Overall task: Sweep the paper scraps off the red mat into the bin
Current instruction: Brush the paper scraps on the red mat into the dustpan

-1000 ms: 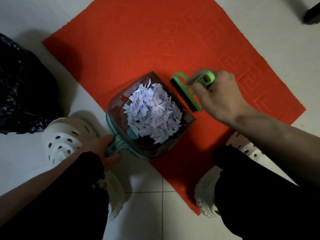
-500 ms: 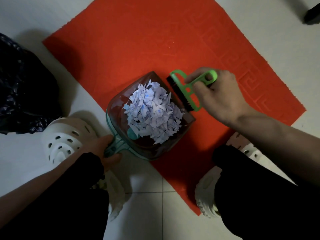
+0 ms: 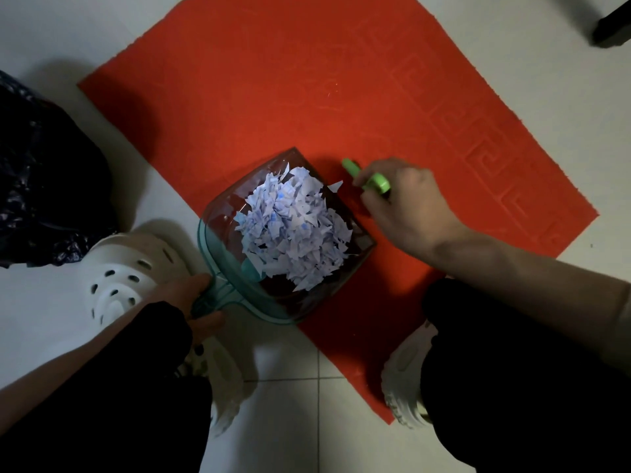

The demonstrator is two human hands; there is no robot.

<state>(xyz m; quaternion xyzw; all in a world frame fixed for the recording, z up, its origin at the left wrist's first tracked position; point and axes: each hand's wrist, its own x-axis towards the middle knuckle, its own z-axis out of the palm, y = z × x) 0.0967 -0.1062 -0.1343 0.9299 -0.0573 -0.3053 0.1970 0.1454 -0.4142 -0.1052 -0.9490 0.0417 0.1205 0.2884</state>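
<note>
A red mat lies on the pale tiled floor. On its near edge sits a clear teal dustpan heaped with white and blue paper scraps. My left hand grips the dustpan's handle. My right hand grips a green hand brush by its handle, just right of the pan's open mouth. Only the green handle shows; the bristles are hidden under my hand. One scrap sticks out at the pan's lip beside the brush.
A black plastic bin bag sits at the left edge, beside my left white clog. My right white shoe stands on the mat's near corner. A dark object is at the top right.
My right hand has turned the brush over and lowered it beside the pan's mouth, so the bristles no longer show. The dustpan and my left hand have stayed put.
</note>
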